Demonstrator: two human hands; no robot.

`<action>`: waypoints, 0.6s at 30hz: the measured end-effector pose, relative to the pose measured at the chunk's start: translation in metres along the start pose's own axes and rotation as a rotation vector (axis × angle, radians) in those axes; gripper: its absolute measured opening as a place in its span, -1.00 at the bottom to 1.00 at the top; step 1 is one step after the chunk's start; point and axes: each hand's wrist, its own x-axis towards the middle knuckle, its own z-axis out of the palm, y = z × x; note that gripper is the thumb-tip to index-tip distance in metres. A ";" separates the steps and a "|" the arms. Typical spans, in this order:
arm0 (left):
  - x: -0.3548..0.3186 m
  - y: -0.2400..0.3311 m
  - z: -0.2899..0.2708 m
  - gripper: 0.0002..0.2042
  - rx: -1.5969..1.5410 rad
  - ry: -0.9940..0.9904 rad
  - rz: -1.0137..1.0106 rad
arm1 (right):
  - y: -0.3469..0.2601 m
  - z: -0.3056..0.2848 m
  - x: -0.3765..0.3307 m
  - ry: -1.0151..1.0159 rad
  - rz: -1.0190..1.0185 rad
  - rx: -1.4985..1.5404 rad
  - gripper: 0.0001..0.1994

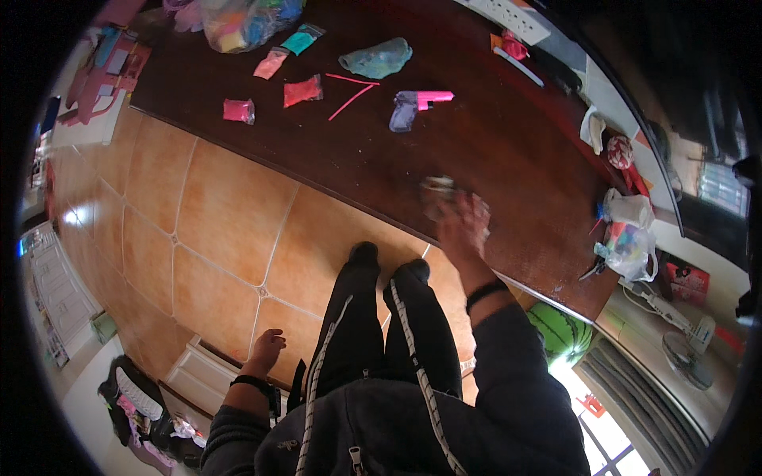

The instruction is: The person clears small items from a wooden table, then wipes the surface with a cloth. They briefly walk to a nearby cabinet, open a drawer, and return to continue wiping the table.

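My right hand (467,220) is low over the dark brown table (508,166), near its front edge. It is smeared by motion and presses on a crumpled whitish-grey rag (436,192), also blurred. My left hand (270,346) hangs beside my leg above the tiled floor, its fingers loosely bent with nothing seen in them. Farther back on the table lies a toy pistol (406,107) with a pink barrel and a greyish-purple grip. Left of it are two thin pink sticks (352,101) and a crumpled translucent bluish-green bag (377,59).
Several small packets, such as a red one (303,91) and a teal one (302,39), lie at the table's left. A full plastic bag (242,24) stands behind them. Another bag (631,238) sits at the right end. A watermelon (560,329) and a small fan (686,357) are beyond the table.
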 end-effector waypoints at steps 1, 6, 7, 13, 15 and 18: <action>0.003 -0.001 -0.004 -0.66 0.013 0.032 0.012 | 0.022 0.001 -0.010 0.053 0.082 -0.014 -0.63; -0.009 -0.047 -0.013 -0.69 0.043 0.139 -0.003 | 0.104 0.024 -0.050 0.124 0.896 0.172 -0.50; -0.014 -0.060 -0.013 -0.70 0.035 0.155 -0.005 | 0.107 0.031 -0.045 0.118 1.055 0.201 -0.47; -0.047 -0.081 0.025 -0.67 0.175 -0.126 0.145 | 0.040 0.033 0.020 -0.099 1.090 0.354 -0.29; -0.077 -0.049 0.038 -0.74 0.076 -0.178 0.111 | 0.018 0.014 0.041 -0.256 0.840 0.577 -0.16; -0.126 -0.003 0.048 -0.70 -0.202 -0.156 -0.320 | 0.005 -0.043 0.053 -0.390 0.520 0.561 -0.20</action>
